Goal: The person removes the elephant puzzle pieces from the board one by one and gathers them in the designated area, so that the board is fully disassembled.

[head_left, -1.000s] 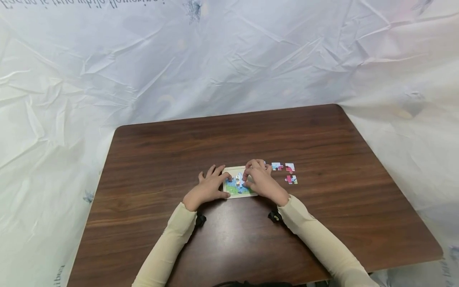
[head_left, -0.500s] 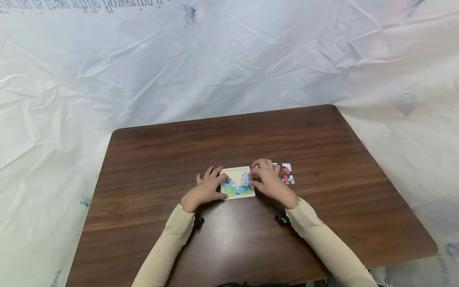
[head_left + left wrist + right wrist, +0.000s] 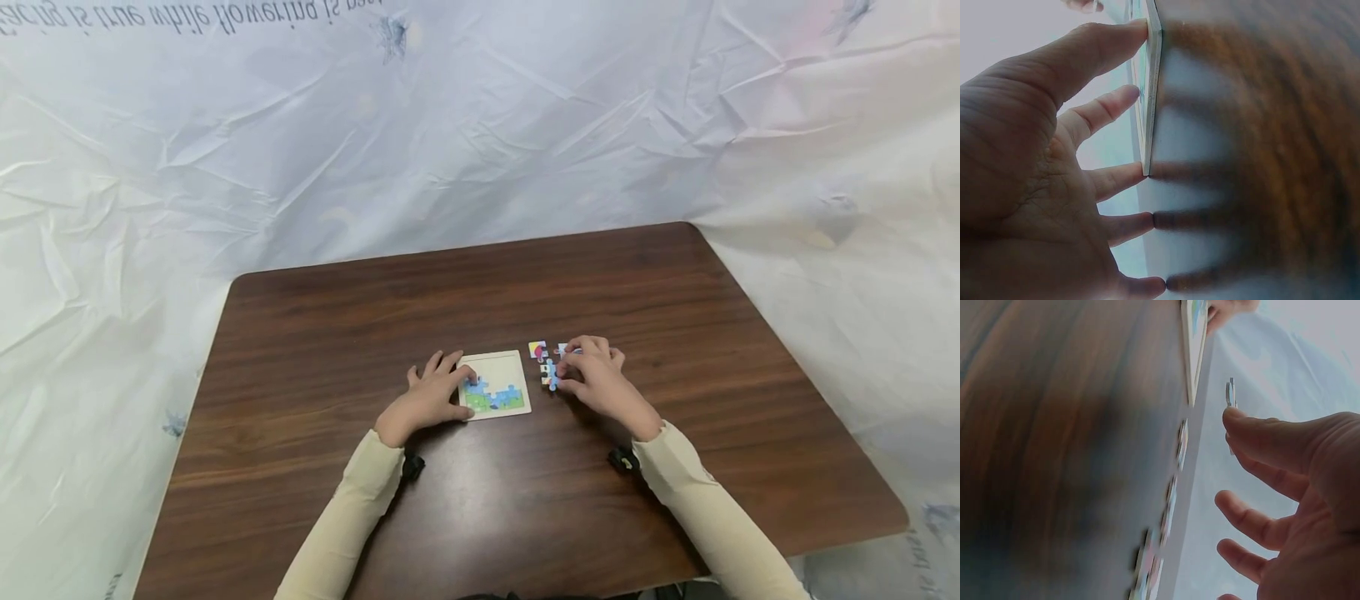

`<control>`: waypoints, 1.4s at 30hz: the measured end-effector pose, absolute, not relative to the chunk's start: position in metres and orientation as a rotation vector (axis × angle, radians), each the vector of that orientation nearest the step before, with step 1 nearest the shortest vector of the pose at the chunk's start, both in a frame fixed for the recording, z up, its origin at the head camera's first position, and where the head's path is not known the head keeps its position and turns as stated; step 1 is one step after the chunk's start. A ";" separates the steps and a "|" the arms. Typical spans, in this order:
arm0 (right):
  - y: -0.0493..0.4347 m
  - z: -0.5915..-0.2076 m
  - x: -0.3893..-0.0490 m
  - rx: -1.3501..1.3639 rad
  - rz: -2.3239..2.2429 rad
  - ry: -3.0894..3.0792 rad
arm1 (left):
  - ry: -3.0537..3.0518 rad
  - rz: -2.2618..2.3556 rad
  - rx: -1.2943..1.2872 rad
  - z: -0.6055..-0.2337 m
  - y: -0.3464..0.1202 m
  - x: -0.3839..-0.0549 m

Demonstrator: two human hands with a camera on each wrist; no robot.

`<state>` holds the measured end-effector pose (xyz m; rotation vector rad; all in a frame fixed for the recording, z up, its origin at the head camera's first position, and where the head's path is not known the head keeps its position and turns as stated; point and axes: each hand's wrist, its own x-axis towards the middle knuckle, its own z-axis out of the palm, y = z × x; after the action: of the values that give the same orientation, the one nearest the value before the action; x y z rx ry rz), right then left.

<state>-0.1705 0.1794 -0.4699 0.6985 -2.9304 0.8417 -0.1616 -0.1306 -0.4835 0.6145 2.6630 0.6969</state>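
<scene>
In the head view, a pale-framed jigsaw puzzle board (image 3: 501, 367) lies on the table. Joined blue and green pieces (image 3: 495, 400) fill its near part, while bare board shows above them. My left hand (image 3: 422, 402) spreads over the left side, thumb and index fingertip on the board; other fingertips reach the tabletop in the left wrist view. Right of the board, my right hand (image 3: 603, 390) pinches a blue-and-white jigsaw piece (image 3: 551, 375) between thumb and index finger. The right wrist view has this piece (image 3: 1231, 392) raised above the table, its other fingers loosely bent.
A yellow-and-pink loose piece (image 3: 537, 349) lies just right of the board, with another piece (image 3: 562, 348) beside it, partly behind my right hand. Several pieces (image 3: 1169, 509) line the table in the right wrist view. A white printed sheet (image 3: 480, 125) hangs behind the brown table (image 3: 480, 292).
My right hand has moved right, off the board, carrying the pinched piece with it. Loose pieces near the board have come into sight, others are now covered. My left hand stays on the board.
</scene>
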 end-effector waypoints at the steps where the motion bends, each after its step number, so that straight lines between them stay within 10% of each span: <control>1: 0.183 -0.470 -0.171 0.687 0.841 -2.934 | 2.662 0.701 0.615 -0.483 -0.130 -0.162; 42: 0.145 -0.483 -0.171 0.822 0.838 -2.950 | 2.662 0.709 0.626 -0.484 -0.120 -0.154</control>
<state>-0.1707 0.1447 -0.4826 0.8223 -2.9499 0.8383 -0.1536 -0.1202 -0.4835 0.6257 2.6618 0.7087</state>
